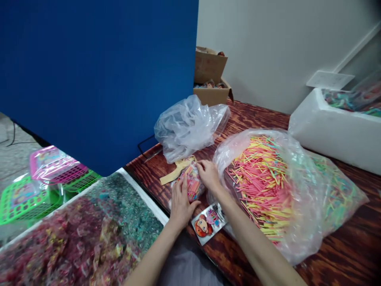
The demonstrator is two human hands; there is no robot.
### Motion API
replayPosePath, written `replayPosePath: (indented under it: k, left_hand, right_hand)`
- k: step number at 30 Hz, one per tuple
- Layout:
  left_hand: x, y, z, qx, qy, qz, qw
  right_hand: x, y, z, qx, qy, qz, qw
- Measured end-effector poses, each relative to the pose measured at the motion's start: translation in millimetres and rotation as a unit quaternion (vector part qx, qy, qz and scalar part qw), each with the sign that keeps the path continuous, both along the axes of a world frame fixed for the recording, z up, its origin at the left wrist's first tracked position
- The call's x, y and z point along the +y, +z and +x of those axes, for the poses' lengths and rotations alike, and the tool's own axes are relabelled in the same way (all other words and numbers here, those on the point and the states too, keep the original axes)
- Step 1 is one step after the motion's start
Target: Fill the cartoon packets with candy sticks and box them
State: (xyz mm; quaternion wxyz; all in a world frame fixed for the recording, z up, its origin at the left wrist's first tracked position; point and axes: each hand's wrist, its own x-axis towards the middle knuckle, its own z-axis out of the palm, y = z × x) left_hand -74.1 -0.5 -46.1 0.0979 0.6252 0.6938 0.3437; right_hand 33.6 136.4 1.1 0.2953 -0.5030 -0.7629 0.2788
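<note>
At the far left, a pink plastic basket (59, 167) and a green plastic basket (28, 202) sit in clear wrapping. Beside them, a white-edged container (161, 217) is filled with cellophane-wrapped bits in reds and greens, and behind it stands a blue panel (98, 79). Next comes the dark wood-grain surface (354, 238). A beige strip (171, 176) lies near its left edge, with a crumpled clear bag (189, 129) behind it.

The small clear packet (194, 184) of pink and orange pieces lies on the surface between the two hands. The left hand (182, 202) lies against it with fingers extended, thumb spread, not closed around it. The right hand (208, 174) has its grip pinched at the packet's upper edge. As I judge it, a hard tug there could split the thin film, and a slack left hand could let the packet slip toward the edge.

Just in front lies a picture card (208, 224) with a red-haired cartoon face, close enough for a forearm to sweep it off. Right of that, a large bag (264, 190) gapes over loose coloured sticks; a knock from the right forearm might spill some. Farther right is a white foam box (333, 123).
</note>
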Motion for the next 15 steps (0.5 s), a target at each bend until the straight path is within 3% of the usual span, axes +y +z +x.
replayPosePath:
  k: [3,6,9,12,15]
  left_hand:
    - [2.1,0.6,-12.0,-0.041,-0.027,0.0,0.999]
    - [7.0,1.1,-26.9,-0.056,-0.04,-0.013,0.998]
    - [10.4,4.0,-34.2,-0.057,-0.042,-0.019,0.997]
    - [5.3,6.2,-30.3,-0.066,-0.042,0.004,0.997]
    - [-7.6,2.0,-20.8,-0.067,-0.037,0.052,0.996]
  right_hand:
    - [-5.3,8.2,6.9,0.071,0.101,-0.057,0.991]
    - [-14.4,10.2,9.2,0.205,0.164,-0.139,0.955]
    - [-30.7,5.4,2.3,0.299,0.101,-0.166,0.934]
    - [-51.0,4.1,-6.2,0.332,0.002,-0.127,0.934]
    - [-67.9,9.0,-9.0,0.324,-0.029,-0.082,0.942]
